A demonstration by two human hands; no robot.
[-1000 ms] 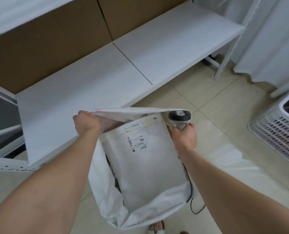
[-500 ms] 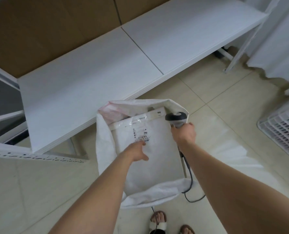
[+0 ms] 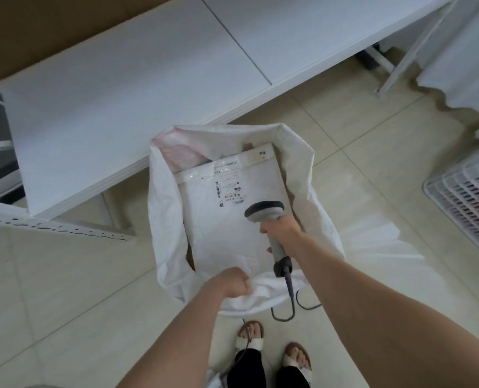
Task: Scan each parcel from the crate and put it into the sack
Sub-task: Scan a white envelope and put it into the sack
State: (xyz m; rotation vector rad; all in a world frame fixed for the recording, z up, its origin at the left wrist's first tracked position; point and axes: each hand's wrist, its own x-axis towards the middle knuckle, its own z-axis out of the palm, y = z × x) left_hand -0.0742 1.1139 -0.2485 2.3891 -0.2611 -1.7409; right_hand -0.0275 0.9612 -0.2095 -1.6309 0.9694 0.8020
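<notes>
A white woven sack (image 3: pixel 165 219) stands open on the tiled floor in front of me. Inside it lies a flat white parcel (image 3: pixel 232 236) with a printed shipping label (image 3: pixel 229 189) facing up. My left hand (image 3: pixel 232 284) grips the sack's near rim. My right hand (image 3: pixel 281 229) holds a grey corded barcode scanner (image 3: pixel 264 211) by its handle, above the parcel inside the sack's mouth. The scanner's cable (image 3: pixel 290 298) hangs down over the near rim.
A low white shelf (image 3: pixel 120 93) runs along the far side of the sack, with a perforated metal rail (image 3: pixel 50 225) at left. A white plastic crate (image 3: pixel 468 197) stands at the right edge. My sandalled feet (image 3: pixel 271 348) are just below the sack.
My left hand left the parcel's face and moved down to grip the sack's near rim. My right hand with the scanner moved from the sack's far right edge to over the parcel.
</notes>
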